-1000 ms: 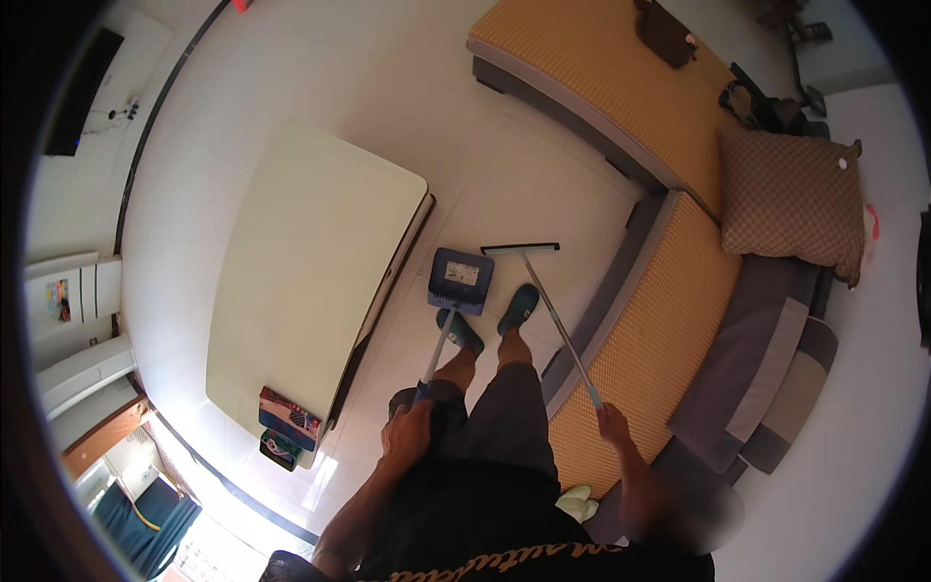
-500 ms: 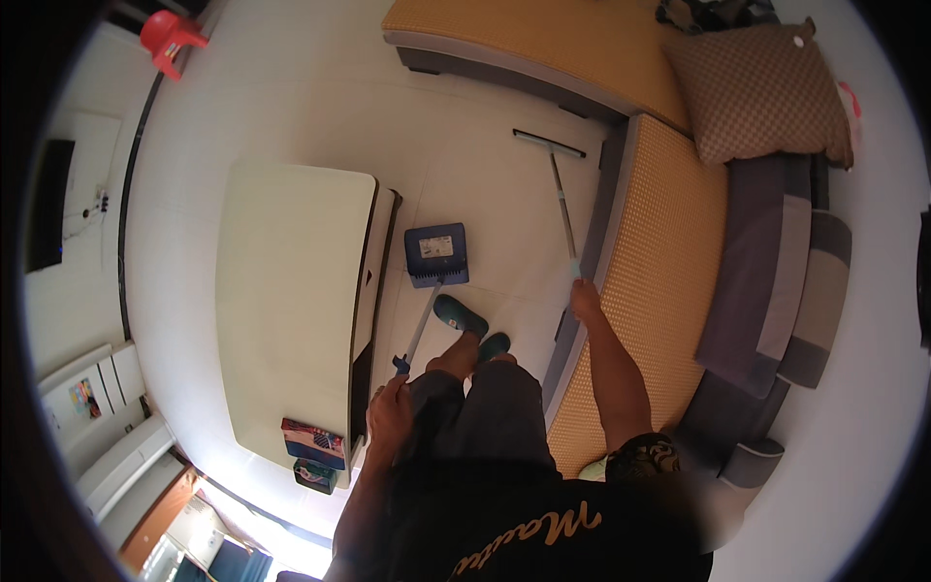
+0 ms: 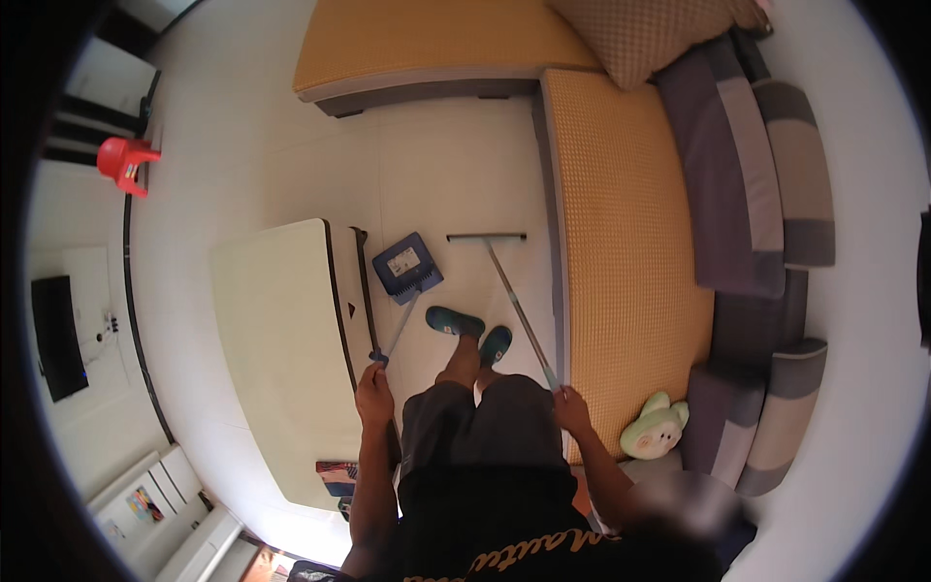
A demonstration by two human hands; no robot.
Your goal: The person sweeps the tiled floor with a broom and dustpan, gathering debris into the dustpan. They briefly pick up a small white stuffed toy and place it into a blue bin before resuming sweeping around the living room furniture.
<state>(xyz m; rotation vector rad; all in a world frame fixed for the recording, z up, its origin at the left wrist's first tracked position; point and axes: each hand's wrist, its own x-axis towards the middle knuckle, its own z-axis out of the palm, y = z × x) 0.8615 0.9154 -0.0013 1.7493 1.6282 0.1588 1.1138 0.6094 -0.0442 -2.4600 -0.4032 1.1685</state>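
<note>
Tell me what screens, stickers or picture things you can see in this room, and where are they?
Dark flat screen: on the wall at the far left, a black rectangle.
Pale label: on the blue dustpan on the floor beside the table, a small light rectangle.
Colourful book or pack: on the near end of the cream table, red and blue, partly hidden by the left arm.
Colourful sticker: on the white cabinet at lower left; too small to tell more.

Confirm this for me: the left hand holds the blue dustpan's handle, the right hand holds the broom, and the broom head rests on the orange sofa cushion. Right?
Not quite. In the head view the broom head rests on the white floor, beside the orange sofa cushion. The rest holds: left hand on the blue dustpan handle, right hand on the broom.
</note>
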